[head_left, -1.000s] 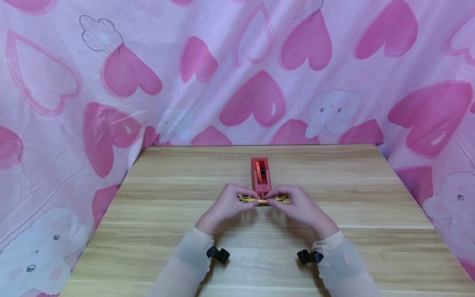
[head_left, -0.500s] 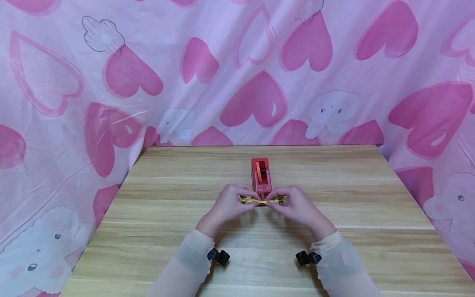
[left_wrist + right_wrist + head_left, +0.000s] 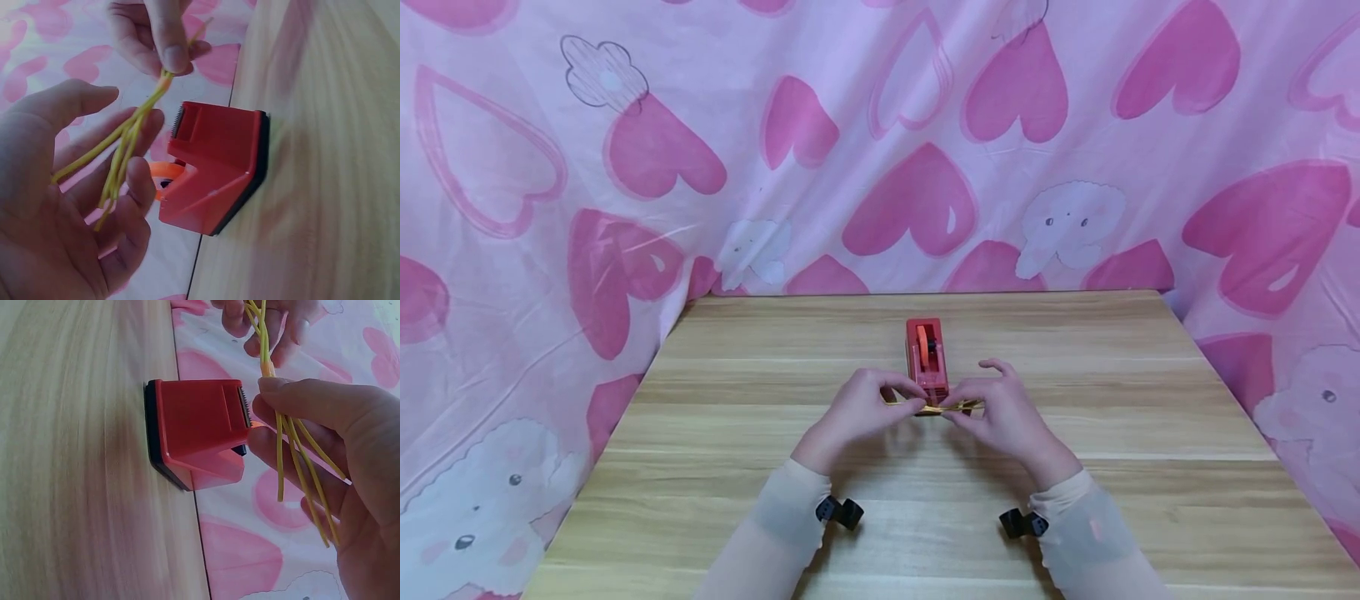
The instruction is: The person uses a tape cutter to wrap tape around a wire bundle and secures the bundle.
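Observation:
Over the tape dispenser's near end, both hands are at a thin bundle of yellow strands (image 3: 280, 462) with an orange band (image 3: 268, 367) around its middle. The right hand (image 3: 1003, 412) pinches the bundle beside that band with thumb and index finger, loose ends fanning across its palm. In the left wrist view, the left hand (image 3: 56, 206) has its thumb lifted away, and the other strand ends lie against its relaxed fingers. Behind the bundle stands the red tape dispenser (image 3: 219, 150), with a toothed cutter (image 3: 245, 406) and an orange tape roll (image 3: 922, 350).
A wood-grain table (image 3: 737, 500) lies under both arms. Pink cloth with hearts (image 3: 917, 200) hangs behind it and along both sides. Small black cameras sit on the left wrist (image 3: 841, 512) and right wrist (image 3: 1024, 523).
Earlier both hands pinched the bundle near its middle. The left thumb and index finger have parted from it, and a right-hand finger has lifted outward. The dispenser stays in place.

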### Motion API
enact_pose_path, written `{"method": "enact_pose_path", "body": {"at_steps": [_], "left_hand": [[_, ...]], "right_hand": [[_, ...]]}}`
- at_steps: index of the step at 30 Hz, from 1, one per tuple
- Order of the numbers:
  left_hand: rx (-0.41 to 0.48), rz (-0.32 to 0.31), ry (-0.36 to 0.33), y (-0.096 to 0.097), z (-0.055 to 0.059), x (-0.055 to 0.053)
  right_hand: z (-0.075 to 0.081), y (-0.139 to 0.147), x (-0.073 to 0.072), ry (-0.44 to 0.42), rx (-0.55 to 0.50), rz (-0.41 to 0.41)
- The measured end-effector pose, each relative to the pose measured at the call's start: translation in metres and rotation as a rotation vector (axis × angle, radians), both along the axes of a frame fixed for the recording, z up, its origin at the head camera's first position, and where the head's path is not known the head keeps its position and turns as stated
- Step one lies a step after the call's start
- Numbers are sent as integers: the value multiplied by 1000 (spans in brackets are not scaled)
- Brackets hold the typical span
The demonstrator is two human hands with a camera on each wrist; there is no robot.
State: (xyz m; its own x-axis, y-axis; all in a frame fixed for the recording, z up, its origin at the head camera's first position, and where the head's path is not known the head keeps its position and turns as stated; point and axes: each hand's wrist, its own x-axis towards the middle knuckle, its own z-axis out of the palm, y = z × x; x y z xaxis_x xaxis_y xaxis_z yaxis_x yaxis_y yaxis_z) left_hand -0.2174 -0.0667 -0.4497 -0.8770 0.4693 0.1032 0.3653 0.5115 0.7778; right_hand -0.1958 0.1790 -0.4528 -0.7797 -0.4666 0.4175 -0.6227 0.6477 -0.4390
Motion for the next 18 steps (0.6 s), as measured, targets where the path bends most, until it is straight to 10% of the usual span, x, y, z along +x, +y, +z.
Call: {"method": "enact_pose_path", "body": {"at_steps": [8,18], "left_hand": [[-51,-26,-74,2,-3,-4],[-13,-27,8,2,-7,-1]], "right_hand": [[-4,-2,1,106,48,-32],[6,-2,5,-150,69,-122]]}}
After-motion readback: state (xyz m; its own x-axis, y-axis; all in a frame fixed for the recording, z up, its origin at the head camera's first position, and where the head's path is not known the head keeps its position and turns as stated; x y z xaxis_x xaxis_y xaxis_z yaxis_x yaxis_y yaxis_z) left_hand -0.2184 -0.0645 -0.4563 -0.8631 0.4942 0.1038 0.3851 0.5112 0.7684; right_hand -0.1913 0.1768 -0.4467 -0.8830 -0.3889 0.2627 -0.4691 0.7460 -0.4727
